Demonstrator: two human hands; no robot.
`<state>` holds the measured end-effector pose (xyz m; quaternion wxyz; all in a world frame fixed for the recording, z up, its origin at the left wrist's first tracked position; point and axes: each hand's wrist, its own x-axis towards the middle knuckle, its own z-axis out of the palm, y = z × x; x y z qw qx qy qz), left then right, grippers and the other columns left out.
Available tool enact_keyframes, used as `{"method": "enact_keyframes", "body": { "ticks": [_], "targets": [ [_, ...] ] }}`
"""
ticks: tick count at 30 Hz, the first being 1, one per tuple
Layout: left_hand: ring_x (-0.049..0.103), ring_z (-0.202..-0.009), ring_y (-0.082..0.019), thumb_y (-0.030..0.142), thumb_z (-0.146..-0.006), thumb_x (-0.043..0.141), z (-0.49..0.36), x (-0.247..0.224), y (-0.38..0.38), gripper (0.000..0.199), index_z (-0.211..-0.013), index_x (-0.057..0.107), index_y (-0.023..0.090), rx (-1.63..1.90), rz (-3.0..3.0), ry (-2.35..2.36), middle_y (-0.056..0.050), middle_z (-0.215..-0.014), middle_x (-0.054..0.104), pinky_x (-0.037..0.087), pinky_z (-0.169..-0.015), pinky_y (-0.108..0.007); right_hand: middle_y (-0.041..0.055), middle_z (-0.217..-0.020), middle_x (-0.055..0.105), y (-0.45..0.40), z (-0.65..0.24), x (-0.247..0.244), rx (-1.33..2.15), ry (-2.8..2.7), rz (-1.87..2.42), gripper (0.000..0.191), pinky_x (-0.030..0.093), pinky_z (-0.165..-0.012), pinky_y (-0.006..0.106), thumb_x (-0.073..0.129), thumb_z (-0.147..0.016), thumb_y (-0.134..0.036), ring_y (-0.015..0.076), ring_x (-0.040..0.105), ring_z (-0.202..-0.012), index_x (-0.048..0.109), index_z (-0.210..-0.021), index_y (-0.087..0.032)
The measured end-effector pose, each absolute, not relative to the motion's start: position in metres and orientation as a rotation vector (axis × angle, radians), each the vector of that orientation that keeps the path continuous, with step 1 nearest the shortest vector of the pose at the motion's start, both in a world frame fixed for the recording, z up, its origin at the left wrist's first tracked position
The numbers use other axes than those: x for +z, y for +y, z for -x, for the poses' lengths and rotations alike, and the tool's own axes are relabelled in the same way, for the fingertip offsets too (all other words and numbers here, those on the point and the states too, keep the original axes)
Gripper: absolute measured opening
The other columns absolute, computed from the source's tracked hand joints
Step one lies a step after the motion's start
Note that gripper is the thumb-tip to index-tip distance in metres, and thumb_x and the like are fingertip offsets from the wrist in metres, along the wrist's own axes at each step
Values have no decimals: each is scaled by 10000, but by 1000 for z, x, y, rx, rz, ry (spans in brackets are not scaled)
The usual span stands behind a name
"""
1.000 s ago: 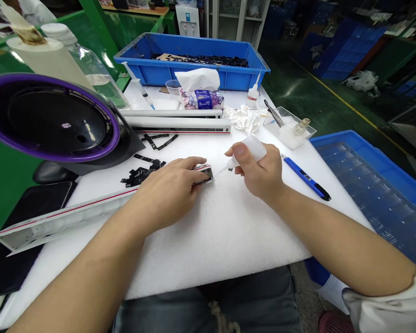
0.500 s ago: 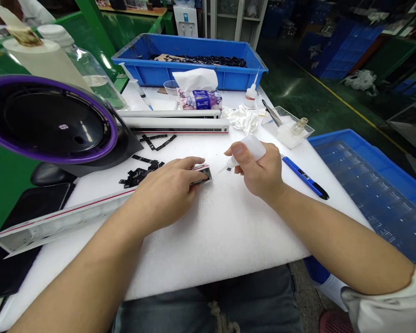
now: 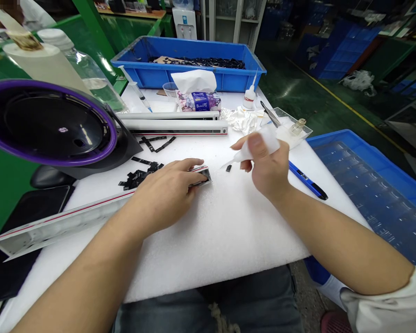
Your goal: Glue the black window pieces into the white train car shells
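Observation:
My left hand (image 3: pixel 166 192) lies over the far end of a long white channel-shaped bar (image 3: pixel 65 221) with a red line along its edge. Its fingers are closed around that end, with a fingertip on the dark end part. In my right hand (image 3: pixel 272 173) is a small white squeeze bottle (image 3: pixel 243 155), gripped by thumb and fingers, slightly blurred. The bottle's thin nozzle points left, a little above the table and apart from the bar's end. Below the bottle lies a small black piece (image 3: pixel 229 168). Beyond my left hand is a heap of black strips (image 3: pixel 137 178).
A purple-rimmed black fan (image 3: pixel 62 125) stands at left. Two finished-looking white bars (image 3: pixel 180 126), a tissue pack (image 3: pixel 200 101) and a blue bin (image 3: pixel 194 76) are behind. A blue pen-like cutter (image 3: pixel 307 180), tweezers (image 3: pixel 270 113) and a clear tray (image 3: pixel 293 129) lie right.
My right hand has drawn the squeeze bottle rightward, away from the bar's end, uncovering more of the small black piece. My left hand stays on the bar.

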<state>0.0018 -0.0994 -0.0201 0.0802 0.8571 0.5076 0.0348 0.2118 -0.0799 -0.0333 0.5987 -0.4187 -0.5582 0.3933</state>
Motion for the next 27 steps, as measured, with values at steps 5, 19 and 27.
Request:
{"method": "enact_keyframes", "body": {
  "ticks": [5,19,27],
  "targets": [
    [572,-1220,-289,317,-910,399,-2,-20,-98,371,-1119,704,356,88,-2567,1497,72,-1468,495,526,-962,-454,-5,-575,591,-56,-239,-18,1303,-1053,828,400,415,-420,236,584,-832,-588,113,545,-490,683,-787,-203],
    [596,-1185,-272,279,-912,388,0,-20,-97,387,-1121,703,360,96,-2588,1500,78,-1460,507,532,-943,-441,-18,-866,694,-7,-243,-54,1108,-1280,1003,341,492,-733,282,799,-624,-297,137,615,-774,679,-935,-219],
    [570,-1229,-278,245,-895,363,1,-18,-99,427,-1142,695,350,62,-2578,1498,65,-1470,499,530,-947,-451,2,-851,694,-12,-232,-65,559,-1800,1480,242,479,-753,327,682,-742,-245,168,614,-751,685,-980,-205]
  ]
}}
